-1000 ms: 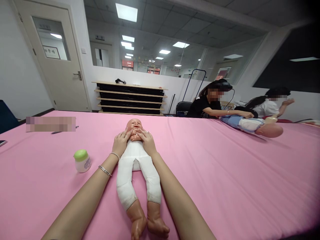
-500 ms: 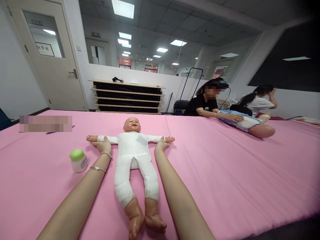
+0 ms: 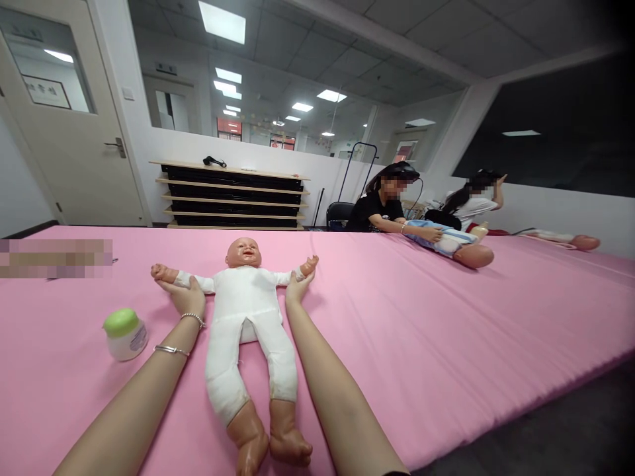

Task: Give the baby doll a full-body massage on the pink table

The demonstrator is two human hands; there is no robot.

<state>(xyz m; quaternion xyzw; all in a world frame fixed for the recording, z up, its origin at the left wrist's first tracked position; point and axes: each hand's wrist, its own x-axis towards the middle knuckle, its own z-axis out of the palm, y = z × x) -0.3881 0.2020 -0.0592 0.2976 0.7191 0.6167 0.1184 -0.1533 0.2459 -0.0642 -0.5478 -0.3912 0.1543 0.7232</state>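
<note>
A baby doll [image 3: 247,297] with a white cloth body lies face up on the pink table cover [image 3: 397,344], its feet toward me and its arms spread. My left hand [image 3: 186,295] is under the doll's arm on the left, thumb on top, gripping it near the wrist. Around the doll's other forearm, my right hand [image 3: 299,288] holds from below, and the doll's hand sticks up past my fingers. Left of my left forearm stands a white jar [image 3: 126,336] with a green lid.
A person in black [image 3: 380,205] handles another doll [image 3: 473,256] with blue cloth at the back right. Behind sits a person in white [image 3: 476,205]. Farther right lies a third doll [image 3: 585,242]. A blurred-out item [image 3: 59,258] lies at the left.
The view has turned right, so everything sits farther left. Both of the doll's hands have been raised a little, with my hands still around its arms.
</note>
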